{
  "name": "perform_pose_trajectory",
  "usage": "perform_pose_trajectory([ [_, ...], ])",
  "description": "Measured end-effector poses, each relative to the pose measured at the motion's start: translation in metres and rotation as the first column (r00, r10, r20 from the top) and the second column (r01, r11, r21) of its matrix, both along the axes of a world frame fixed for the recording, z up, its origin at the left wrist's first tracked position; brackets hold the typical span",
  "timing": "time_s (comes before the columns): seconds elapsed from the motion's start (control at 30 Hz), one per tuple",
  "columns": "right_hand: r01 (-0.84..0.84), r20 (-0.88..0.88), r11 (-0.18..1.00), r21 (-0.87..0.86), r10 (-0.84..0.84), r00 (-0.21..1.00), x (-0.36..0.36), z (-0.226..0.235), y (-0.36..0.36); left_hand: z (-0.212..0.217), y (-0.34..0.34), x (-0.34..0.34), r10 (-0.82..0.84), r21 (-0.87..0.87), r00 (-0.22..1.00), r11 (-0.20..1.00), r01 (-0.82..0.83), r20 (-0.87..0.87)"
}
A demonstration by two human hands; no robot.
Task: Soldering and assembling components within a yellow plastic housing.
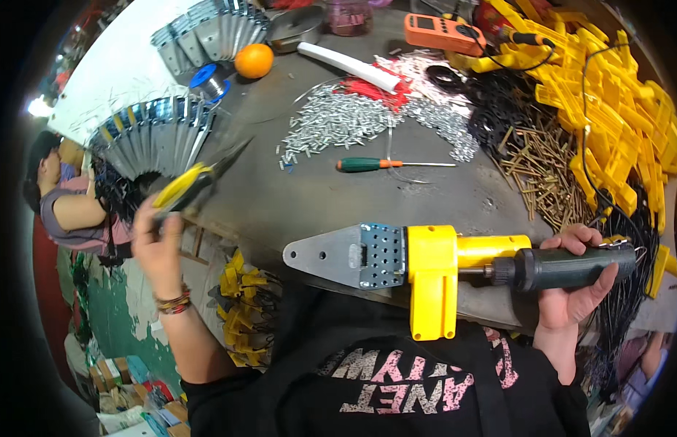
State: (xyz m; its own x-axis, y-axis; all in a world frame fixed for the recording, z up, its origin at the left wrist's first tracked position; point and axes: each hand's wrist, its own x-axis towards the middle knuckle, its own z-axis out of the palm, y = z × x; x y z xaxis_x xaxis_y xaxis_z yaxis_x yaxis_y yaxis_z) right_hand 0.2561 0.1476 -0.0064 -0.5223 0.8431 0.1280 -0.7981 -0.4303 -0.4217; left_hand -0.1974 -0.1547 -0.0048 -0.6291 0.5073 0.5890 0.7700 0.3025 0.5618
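Observation:
My right hand is wrapped round a dark green electric screwdriver, thumb along its near side and fingertips on top. Leftward, its bit meets or nearly meets the yellow plastic housing of a pipe-welding iron. From that housing a flat grey heating plate with holes tapers to the left, behind a perforated metal guard. Raised at the left, my left hand is closed on blurred yellow-handled pliers; their dark tapering end points up and right.
Metal sleeves, a green screwdriver, brass-coloured screws and yellow housings lie on the grey table. An orange meter, solder spool and orange fruit are farther back. Heating plates fan out leftward, near another person.

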Motion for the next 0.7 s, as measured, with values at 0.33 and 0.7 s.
perform_pose_trajectory([
  [0.33,0.029,0.023,0.999,0.024,-0.03,0.999,-0.008,0.007,-0.006,0.028,0.102,0.015,-0.363,0.753,0.873,0.658,-0.008,0.327],
  [0.7,0.034,0.027,0.999,0.042,-0.035,0.999,-0.009,0.002,-0.006,0.061,0.149,0.163,-0.812,0.66,0.498,0.558,0.503,0.306],
])
